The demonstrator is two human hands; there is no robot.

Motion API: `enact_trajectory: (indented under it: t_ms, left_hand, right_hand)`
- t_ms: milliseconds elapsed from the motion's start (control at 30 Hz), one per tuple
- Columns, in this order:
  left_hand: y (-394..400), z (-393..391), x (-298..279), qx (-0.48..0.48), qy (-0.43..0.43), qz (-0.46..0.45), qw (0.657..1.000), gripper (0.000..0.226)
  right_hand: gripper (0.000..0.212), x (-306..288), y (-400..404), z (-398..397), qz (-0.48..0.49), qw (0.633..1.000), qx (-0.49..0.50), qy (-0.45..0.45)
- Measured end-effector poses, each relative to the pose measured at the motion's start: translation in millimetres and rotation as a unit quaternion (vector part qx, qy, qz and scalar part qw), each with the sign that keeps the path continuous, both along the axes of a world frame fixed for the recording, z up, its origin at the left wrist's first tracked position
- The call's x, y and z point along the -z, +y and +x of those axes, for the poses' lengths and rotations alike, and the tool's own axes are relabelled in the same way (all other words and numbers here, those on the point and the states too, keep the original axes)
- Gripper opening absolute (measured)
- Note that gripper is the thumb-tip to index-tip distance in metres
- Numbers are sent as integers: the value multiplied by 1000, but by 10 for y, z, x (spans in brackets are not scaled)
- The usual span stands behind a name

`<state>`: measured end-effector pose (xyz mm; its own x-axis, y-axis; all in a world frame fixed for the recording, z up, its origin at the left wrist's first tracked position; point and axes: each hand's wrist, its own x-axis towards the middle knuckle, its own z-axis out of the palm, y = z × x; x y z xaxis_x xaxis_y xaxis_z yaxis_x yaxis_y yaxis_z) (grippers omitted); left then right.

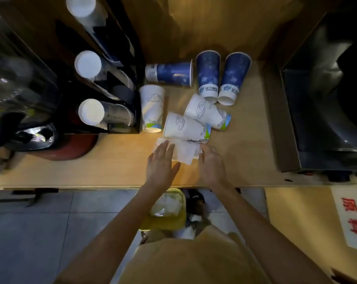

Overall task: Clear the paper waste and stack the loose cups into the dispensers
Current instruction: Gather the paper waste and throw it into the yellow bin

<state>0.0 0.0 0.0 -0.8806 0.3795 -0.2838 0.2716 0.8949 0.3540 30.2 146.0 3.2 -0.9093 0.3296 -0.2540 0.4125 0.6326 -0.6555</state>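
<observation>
- A long wooden counter [116, 171] was seen running across the view, with grey floor tiles below its near edge.
- A black cup dispenser [120, 95] was set at the counter's left end, three slanted stacks of cups showing their white bottoms.
- A yellow bin [163, 222] was placed on the floor under the counter's edge, just below the hands (crumpled white paper lay inside it).
- Three blue cups were grouped at the back: one lying on its side [169, 74], two standing upside down side by side [208, 75] [234, 77].
- Three white cups were found nearer: one beside the dispenser [152, 107], two tipped over and touching each other [185, 127] [207, 111].
- A crumpled white paper napkin [184, 151] lay on the counter just in front of the nearest white cup, between the two hands.
- The left hand [161, 165] was held flat with fingers spread, its fingertips resting on the napkin's left edge, nothing grasped.
- The right hand [211, 165] was laid at the napkin's right edge, fingers loosely extended; whether the paper was pinched cannot be told.
</observation>
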Motion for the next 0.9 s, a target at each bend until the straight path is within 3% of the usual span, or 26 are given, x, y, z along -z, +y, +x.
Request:
enact_trajectory:
  t_ms: [200, 467, 633, 900]
  left_hand:
    - [77, -12, 208, -59, -28, 1, 998, 58]
    - [29, 1, 309, -117, 2, 34, 993, 38]
    - [0, 36, 278, -153, -12, 61, 986, 32]
    - [-245, 257, 73, -224, -2, 140, 965, 22]
  right_hand:
    - [44, 215, -58, -45, -38, 999, -12, 17]
    - [27, 359, 41, -120, -24, 994, -107, 14]
    - [15, 359, 91, -117, -33, 991, -128, 6]
    - [12, 199, -103, 5, -62, 988, -140, 18]
